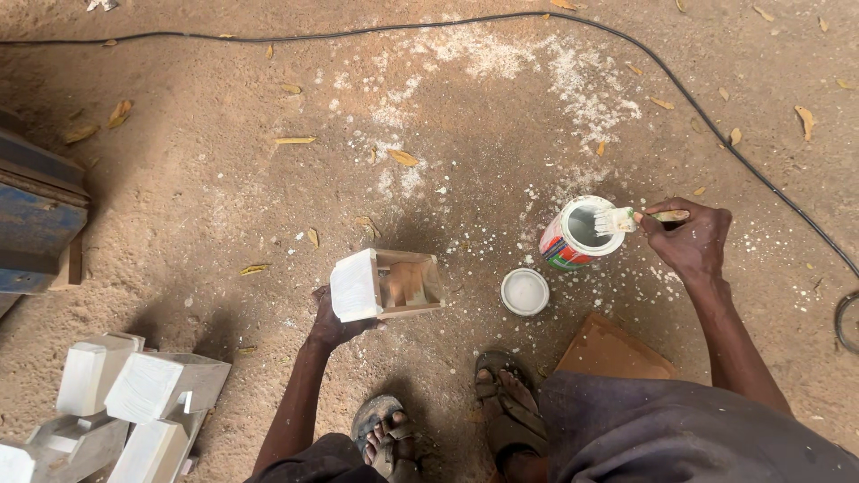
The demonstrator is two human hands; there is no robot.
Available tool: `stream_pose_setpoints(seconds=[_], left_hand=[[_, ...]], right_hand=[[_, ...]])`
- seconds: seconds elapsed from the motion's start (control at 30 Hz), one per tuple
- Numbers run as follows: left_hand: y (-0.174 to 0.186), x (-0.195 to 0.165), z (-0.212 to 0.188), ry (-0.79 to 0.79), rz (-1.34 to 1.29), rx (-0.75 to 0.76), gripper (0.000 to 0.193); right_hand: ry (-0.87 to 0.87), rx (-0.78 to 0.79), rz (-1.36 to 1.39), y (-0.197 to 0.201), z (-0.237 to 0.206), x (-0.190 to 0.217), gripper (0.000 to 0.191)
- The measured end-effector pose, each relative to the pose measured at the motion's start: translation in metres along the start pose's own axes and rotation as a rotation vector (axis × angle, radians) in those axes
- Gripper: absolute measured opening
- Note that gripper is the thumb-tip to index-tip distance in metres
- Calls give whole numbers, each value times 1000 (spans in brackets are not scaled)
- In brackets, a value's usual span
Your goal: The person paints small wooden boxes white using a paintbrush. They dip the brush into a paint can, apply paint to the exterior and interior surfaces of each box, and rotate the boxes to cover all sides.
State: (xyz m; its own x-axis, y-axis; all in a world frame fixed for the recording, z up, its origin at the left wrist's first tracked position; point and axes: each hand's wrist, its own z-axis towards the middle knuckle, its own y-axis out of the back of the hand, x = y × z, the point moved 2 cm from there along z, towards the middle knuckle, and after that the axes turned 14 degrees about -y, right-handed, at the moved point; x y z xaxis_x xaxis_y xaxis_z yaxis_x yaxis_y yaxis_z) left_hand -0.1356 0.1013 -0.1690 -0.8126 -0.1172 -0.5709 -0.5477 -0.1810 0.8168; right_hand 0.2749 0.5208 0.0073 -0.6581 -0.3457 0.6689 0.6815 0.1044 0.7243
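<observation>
We saw a black cable (707,116) running across the sandy ground (206,197), with dry leaves (403,157) scattered about. A pile of white-painted wooden pieces (134,402) lay at lower left, a blue metal object (36,224) stood at the left edge, and a brown board (613,351) lay near the sandals (501,394).

The left hand (333,324) holds a small wooden box (386,285) from below, its white-painted end nearest the grip and its open side facing up. The right hand (689,240) pinches a paintbrush (626,219), whose white bristles rest over the rim of a paint can (577,234) just left of that grip. The can's round lid (524,292) lies on the sandy ground (224,197) between both hands.
</observation>
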Motion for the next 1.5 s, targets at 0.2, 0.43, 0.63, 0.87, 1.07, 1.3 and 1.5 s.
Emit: stream_pose_setpoints(seconds=[0.2,0.43,0.63,0.87,1.07,1.3,1.5], left_hand=[[-1,0,0,-35,96,29,66],[-5,5,-2,19,-66,-6,70],[-11,9,-3,77,-34,55,66],[-23,24,-4,103,-119,75,76],[-21,32,-11,155,-272,-136,113],[11,-3,4,16,-59,-125,106],[17,-10,5,-209,-17,-233,118]], right_hand=[[-81,6,-3,17,-6,7,8],[-71,-14,-85,29,-7,8,11],[-13,-45,-77,38,-11,9,12],[-12,-35,-2,27,-8,-22,12],[157,-78,104,19,-15,-47,8],[67,218,720,-28,-62,31,7],[27,460,1070,-94,-106,140,5]])
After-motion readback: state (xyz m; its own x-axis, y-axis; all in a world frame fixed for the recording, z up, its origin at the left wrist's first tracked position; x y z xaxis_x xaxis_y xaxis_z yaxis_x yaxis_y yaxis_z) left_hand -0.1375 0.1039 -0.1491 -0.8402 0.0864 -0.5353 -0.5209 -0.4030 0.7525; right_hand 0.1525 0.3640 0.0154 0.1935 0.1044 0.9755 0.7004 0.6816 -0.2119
